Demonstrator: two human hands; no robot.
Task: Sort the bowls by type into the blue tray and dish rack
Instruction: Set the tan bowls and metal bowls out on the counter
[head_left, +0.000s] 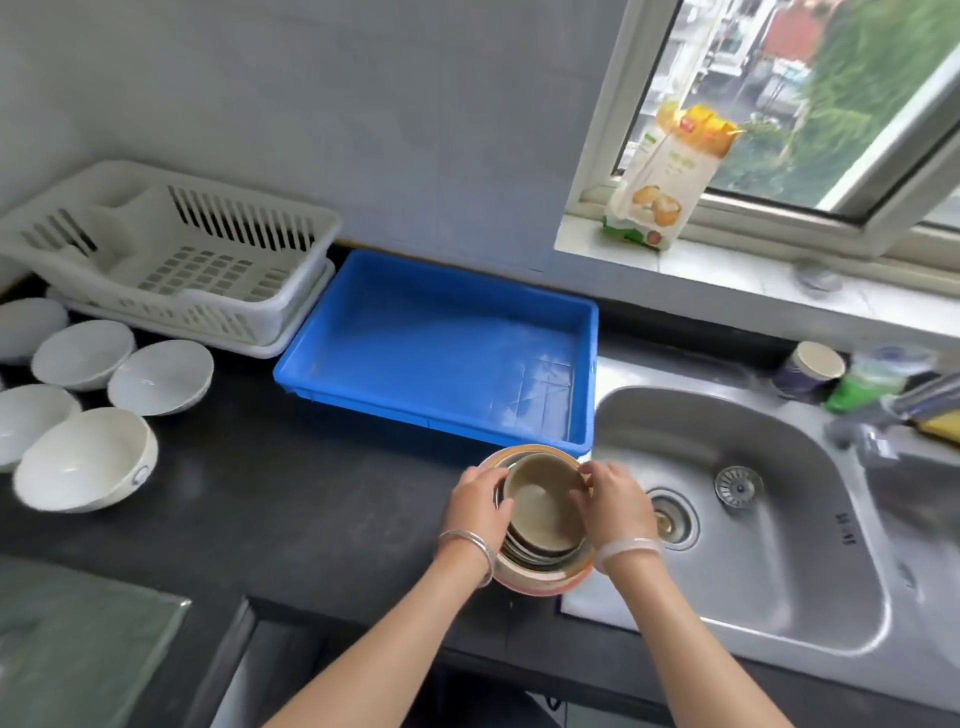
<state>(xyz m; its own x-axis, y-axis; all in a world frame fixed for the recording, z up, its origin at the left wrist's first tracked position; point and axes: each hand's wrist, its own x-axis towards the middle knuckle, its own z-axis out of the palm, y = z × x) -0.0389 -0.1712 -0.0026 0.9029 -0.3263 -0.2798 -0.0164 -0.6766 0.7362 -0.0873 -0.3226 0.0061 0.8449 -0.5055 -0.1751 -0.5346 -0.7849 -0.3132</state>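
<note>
Head view, looking down on dark counter (311, 499). Gripping stack of nested bowls (540, 512) from both sides: left hand (475, 501) curled round left rim, right hand (615, 506) with fingers bent over right rim, pinching near top bowl. Stack at counter's edge by sink (753, 525), just in front of blue tray (431, 410); resting or lifted, cannot tell. Dish rack (171, 249) just beside tray on its left, against wall. Five or so white bowls (85, 460) clustered on counter in front of rack, well apart from stack. Packet (670, 176) upright on windowsill (727, 280).
</note>
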